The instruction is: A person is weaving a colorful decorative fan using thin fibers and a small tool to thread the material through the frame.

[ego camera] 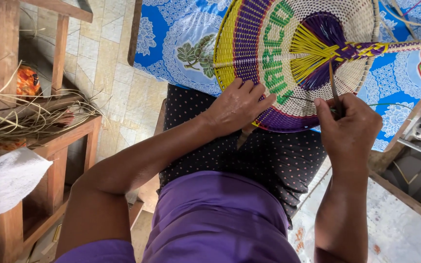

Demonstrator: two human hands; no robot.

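Over my lap, at the near edge of the blue floral tablecloth (171,48), I am steadying a round woven fan (293,58) banded in yellow, purple and cream. My left hand (237,107) is lying flat on its lower rim, fingers spread and pressing, closed on nothing. My right hand (349,129) is pinching shut on a thin dark tool (334,90) beside the rim, and a fine green strand (391,103) is trailing off to the right. I judge the tool could be slipping and splitting a woven strip, or the strand could be snagging, if the fan is shifting under my left palm. Beyond the table's left edge, a wooden bench (74,141) is carrying dry straw (25,117) and a white cloth (13,178) over a pale tiled floor (118,87).
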